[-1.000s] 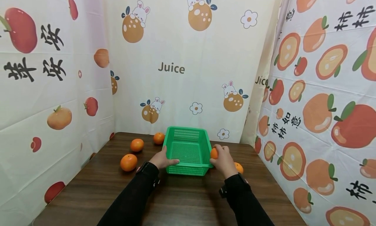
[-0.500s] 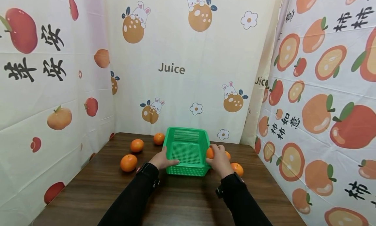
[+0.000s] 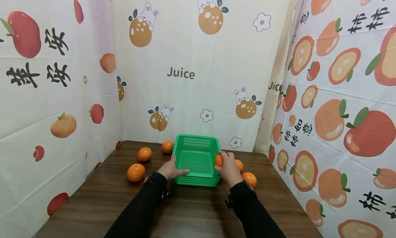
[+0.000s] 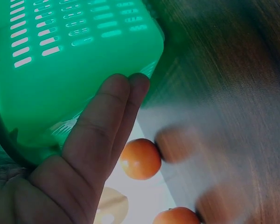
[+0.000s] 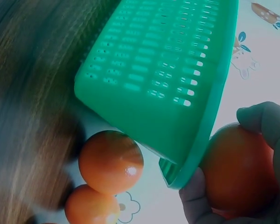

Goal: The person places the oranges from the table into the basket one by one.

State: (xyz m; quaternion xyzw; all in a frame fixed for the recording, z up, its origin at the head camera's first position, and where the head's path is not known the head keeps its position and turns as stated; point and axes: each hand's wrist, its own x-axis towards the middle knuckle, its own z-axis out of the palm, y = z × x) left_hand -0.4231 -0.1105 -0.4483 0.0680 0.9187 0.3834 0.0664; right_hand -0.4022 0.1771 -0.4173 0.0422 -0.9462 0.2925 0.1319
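In the head view my right hand (image 3: pixel 229 169) holds a mandarin (image 3: pixel 218 160) at the right rim of a green plastic basket (image 3: pixel 198 180). The right wrist view has the thumb and fingers around this mandarin (image 5: pixel 240 170), close by the basket's rim (image 5: pixel 217 112). My left hand (image 3: pixel 169 168) grips the basket's near-left corner, its thumb lying over the rim. Two of its fingers (image 4: pixel 100 121) press straight along the outer wall in the left wrist view. Slotted walls and a mesh floor show in the basket, with no fruit inside.
Left of the basket, on the dark wooden table (image 3: pixel 185 210), lie a front mandarin (image 3: pixel 136 172), a middle mandarin (image 3: pixel 144 154) and a back mandarin (image 3: pixel 167 147). Beside my right wrist are a near mandarin (image 3: pixel 249 179) and a farther mandarin (image 3: pixel 239 165). Fruit-printed curtains (image 3: pixel 191 93) surround the table.
My right hand has carried its mandarin leftward to the basket's right rim. Another mandarin behind that hand has come into view. The left hand and the basket stay in place.
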